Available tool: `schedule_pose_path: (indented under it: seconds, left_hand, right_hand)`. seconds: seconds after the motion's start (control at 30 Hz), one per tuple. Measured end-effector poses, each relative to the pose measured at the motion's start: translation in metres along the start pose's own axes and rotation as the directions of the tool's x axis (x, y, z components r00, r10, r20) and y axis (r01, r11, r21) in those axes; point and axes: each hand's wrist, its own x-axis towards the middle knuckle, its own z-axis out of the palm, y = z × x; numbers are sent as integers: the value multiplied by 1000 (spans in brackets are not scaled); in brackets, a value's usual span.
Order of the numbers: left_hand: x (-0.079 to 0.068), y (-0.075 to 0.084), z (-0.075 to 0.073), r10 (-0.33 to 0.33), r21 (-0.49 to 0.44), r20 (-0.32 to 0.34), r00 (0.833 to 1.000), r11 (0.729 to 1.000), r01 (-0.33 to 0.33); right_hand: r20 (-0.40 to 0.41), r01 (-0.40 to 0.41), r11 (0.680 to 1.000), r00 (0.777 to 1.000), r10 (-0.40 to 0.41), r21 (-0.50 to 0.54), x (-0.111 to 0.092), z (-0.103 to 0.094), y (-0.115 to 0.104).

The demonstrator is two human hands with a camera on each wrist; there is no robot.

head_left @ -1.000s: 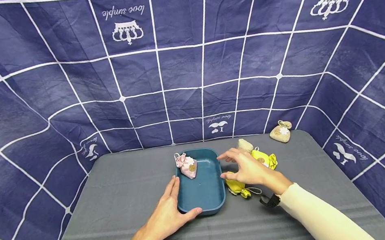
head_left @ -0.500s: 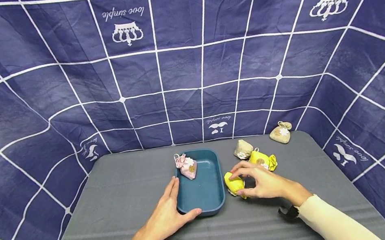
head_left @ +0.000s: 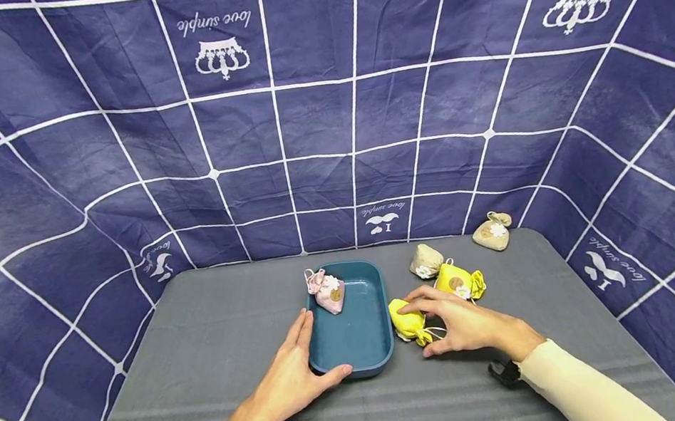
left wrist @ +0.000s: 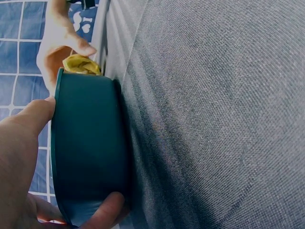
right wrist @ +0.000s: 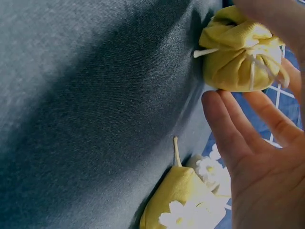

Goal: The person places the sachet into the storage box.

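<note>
A person's two bare hands work around a blue-teal plastic tray [head_left: 356,341] with rounded corners, standing on a grey cloth-covered tabletop [head_left: 218,328]. The left hand [head_left: 293,378] spans the tray's near left corner: its thumb touches the near rim and its straight fingers lie along the left wall, steadying rather than clenched.

The right hand [head_left: 456,316] is just right of the tray, spread about a small yellow drawstring sachet [head_left: 403,318]. Its fingers are extended, with fingertips against the cloth and the thumb on the near side; no closed grip shows, and whether the thumb touches the sachet I cannot tell. That sachet lies on the tabletop, just beside the tray's right wall, its tied neck and pale cord pointing toward the person.

Inside the tray, in the far left corner, a pink drawstring sachet [head_left: 331,296] leans on the wall, its gathered neck over the rim. Farther right of the tray lies a second yellow sachet [head_left: 448,277] bearing a white flower, with a beige sachet [head_left: 426,257] just beside it. Another beige sachet [head_left: 490,239] lies well apart, beyond the tray's far right corner. Behind the tray hangs a navy fabric backdrop [head_left: 312,120] with a white grid.
</note>
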Motion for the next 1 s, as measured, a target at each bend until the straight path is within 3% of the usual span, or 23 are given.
schedule_pose_path:
  seconds: [0.17,0.43,0.77,1.0]
  left_hand:
    - [0,0,0,0,-3,7,1000,1000,0]
    - [0,-1,0,-3,-1,12,1000,1000,3]
    - [1,-1,-1,-1,-2,11,1000,1000,1]
    - [1,-1,-1,-2,-9,15,1000,1000,2]
  right_hand:
    - [-11,-16,999,1000,17,44,7,2,3]
    - [-146,36,999,989,-36,2,19,10,9]
    - [-232,-41,999,972,45,22,26,9,12]
    - [-248,-173,985,954,169,6,21,4,14]
